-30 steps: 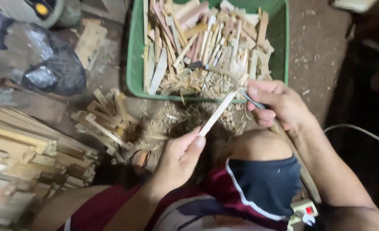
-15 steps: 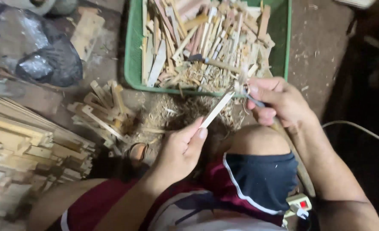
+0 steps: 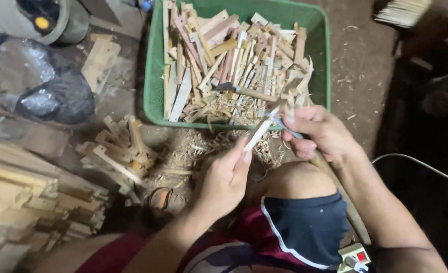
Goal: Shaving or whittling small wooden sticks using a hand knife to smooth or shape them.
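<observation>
Both hands grip one thin wooden strip (image 3: pixel 261 130): left hand (image 3: pixel 224 182) at its lower end, right hand (image 3: pixel 320 134), clenched with a knife (image 3: pixel 284 124), at its upper end. Slanted up-right below the green basket (image 3: pixel 156 86), it is tilted as before.

Both hands are working in a tight pocket over the raised knee (image 3: pixel 294 182), which is blocking any move toward six o'clock. At twelve o'clock the green basket (image 3: pixel 156 91), heaped with wooden slats (image 3: pixel 229 60), is closing the way ahead; only the space above its pile is passable. At nine o'clock a loose heap of offcuts (image 3: pixel 115 151) and stacked sticks (image 3: pixel 27 197) are crowding the floor. Toward three o'clock bare dirt floor (image 3: pixel 360 76) is lying open, crossed lower down by a white cable (image 3: pixel 416 162). Shavings (image 3: pixel 193 149) are littering the gap beneath the hands.
</observation>
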